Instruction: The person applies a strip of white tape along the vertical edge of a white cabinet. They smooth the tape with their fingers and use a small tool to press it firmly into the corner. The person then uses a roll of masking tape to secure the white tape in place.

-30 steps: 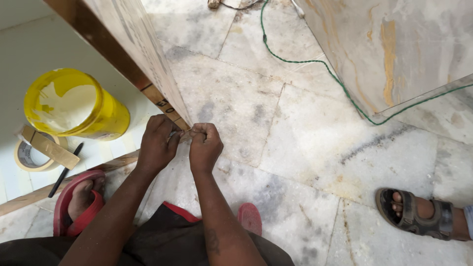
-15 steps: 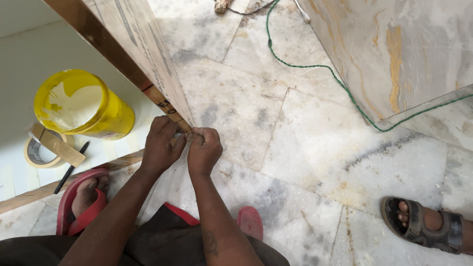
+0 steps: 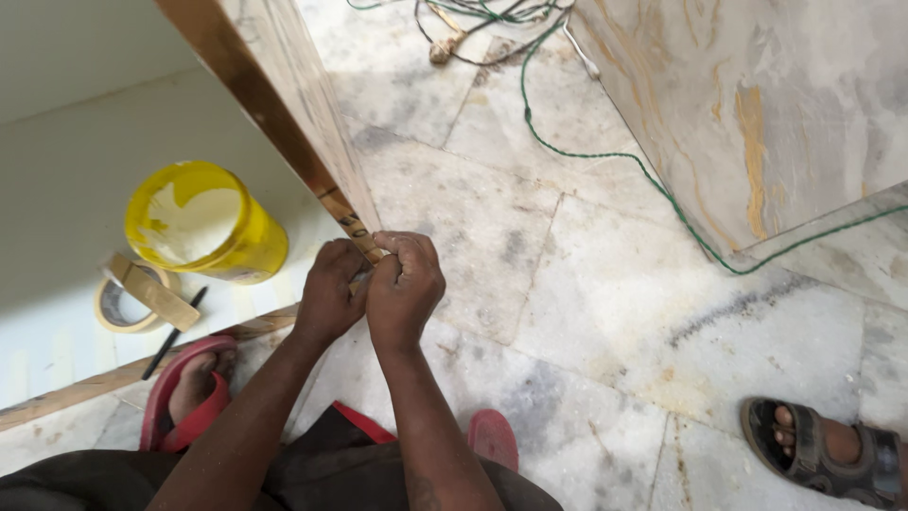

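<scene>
**Both hands pinched on the tape at the panel's lower corner**

Your left hand (image 3: 328, 289) and right hand (image 3: 405, 284) are pressed together at the bottom corner of the upright marble-patterned panel (image 3: 293, 104), where a strip of tan tape (image 3: 352, 230) runs down its wooden edge. Both grips are narrow and closed on that tape end; your knuckles hide the fingertips, so you cannot tell exactly how it is pinched.

As a judgement: tape already lies along the lower edge, and only this last bit at the corner looks unfinished. How far it runs up the edge is unclear.

To your left, on the pale board (image 3: 66, 189), sit a yellow bucket (image 3: 203, 222), a roll of masking tape (image 3: 128, 298) and a dark pen (image 3: 170, 336). A green cord (image 3: 605, 156) trails across the marble floor (image 3: 586, 312). Another person's sandalled foot (image 3: 823, 454) stands well apart, lower right.
</scene>
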